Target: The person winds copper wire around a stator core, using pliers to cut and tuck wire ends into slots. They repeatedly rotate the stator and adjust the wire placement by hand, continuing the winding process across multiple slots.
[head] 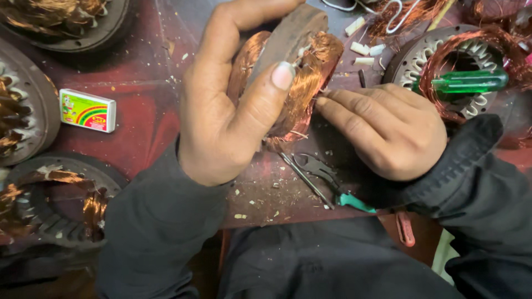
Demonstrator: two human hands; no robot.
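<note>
Head view: left hand (227,105) has its grip clamped on a motor stator (291,72) wound w/ copper wire, thumb across the near face, fingers behind; it's tipped up on edge near the tabletop (144,111) centre, prob. so the coil side faces the other hand. Right hand (388,130) rests just beside it, fingertips (324,102) pinched together on strands at the coil's lower right edge; can't tell if a strand is actually caught. Pliers w/ teal handles (324,182) lie at the near edge, just below both hands, close for reach. Green-handled screwdriver (468,82) lies across another stator (443,66) toward the far right corner. Small matchbox (87,110) sits toward the left edge, well apart. More wound stators (55,205) crowd the left side. White insulation bits (363,49) scattered at the far edge.
</note>
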